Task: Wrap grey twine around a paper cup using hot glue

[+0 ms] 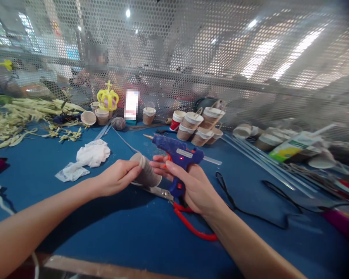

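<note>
My left hand [119, 176] is closed on the rim of a small paper cup [147, 172], tipped on its side with its mouth toward the left. Grey yarn covers the cup's wall, and a strand runs back to a ball of grey yarn [118, 123]. In my right hand [196, 186] is a blue hot glue gun [177, 149], its red light lit and its nozzle pointing left. A clear glue stick [212, 160] sticks out of its rear. The right fingertips reach close to the cup; I cannot tell if they touch it. Beneath lie red-handled scissors [192, 224].
Several wrapped cups [202, 135] are stacked at the back, near a phone [131, 104] and a yellow crown [107, 99]. White tissue [93, 153] lies left. Clear glue sticks [264, 164] and a black cord [250, 217] lie right. A perforated metal panel [163, 46] stands behind.
</note>
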Demonstrator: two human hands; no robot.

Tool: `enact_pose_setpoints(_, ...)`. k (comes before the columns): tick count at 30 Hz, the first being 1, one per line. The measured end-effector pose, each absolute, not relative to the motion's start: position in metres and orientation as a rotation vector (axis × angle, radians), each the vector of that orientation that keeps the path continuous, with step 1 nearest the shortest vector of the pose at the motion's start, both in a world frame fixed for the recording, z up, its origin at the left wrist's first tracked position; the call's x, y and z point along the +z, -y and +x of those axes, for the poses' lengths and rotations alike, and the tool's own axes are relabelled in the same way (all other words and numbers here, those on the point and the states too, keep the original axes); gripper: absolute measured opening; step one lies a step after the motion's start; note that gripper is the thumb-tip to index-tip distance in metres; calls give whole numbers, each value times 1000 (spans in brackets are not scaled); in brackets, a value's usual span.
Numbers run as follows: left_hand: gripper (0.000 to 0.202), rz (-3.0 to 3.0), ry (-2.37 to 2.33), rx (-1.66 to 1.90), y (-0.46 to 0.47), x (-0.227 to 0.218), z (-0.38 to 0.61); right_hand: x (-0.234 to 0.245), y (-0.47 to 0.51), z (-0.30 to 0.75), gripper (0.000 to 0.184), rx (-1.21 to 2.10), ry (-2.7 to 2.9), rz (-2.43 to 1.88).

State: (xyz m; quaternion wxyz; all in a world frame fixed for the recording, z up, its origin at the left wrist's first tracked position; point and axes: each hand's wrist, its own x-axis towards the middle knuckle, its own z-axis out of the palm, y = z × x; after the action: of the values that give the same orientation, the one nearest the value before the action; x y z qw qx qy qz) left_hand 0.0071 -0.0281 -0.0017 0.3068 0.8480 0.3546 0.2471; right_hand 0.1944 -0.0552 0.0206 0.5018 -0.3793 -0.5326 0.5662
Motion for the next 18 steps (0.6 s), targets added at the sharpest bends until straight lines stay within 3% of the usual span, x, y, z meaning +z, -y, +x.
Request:
enact_pose_setpoints(12,37,1858,-959,726,13,-6,2,28,75,216,17,475,2048,-1396)
enact_pose_setpoints(18,38,1831,-925,727,15,-1,4,24,76,215,10,311,2177,-1347)
